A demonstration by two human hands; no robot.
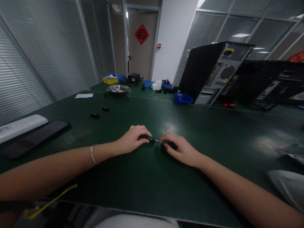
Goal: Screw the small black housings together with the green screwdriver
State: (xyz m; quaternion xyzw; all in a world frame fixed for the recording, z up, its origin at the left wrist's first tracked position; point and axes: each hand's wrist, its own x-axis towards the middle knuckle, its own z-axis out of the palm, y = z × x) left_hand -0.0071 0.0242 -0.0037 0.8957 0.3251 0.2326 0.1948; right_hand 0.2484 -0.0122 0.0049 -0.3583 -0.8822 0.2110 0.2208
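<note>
black piece with green on its face (151, 139) lies low over the green tabletop (142, 177), pinched between the thumb and fingers of our left hand (134, 138). our right hand (180, 147) curls its fingers around a dark handle (170, 145), whose thin metal shaft (157, 141) points at the piece; we cannot tell whether the tip enters it or only touches. with so small a hold, a sideways push could make the shaft slip towards our left fingertips, or a loose pinch could let the piece twist away. our own fingers hide part of both. beyond the left forearm lie two black pieces (94, 115) and a keyboard (38, 137); farther off stand a metal bowl (118, 94), a blue tray (183, 98) and a computer tower (206, 69).
</note>
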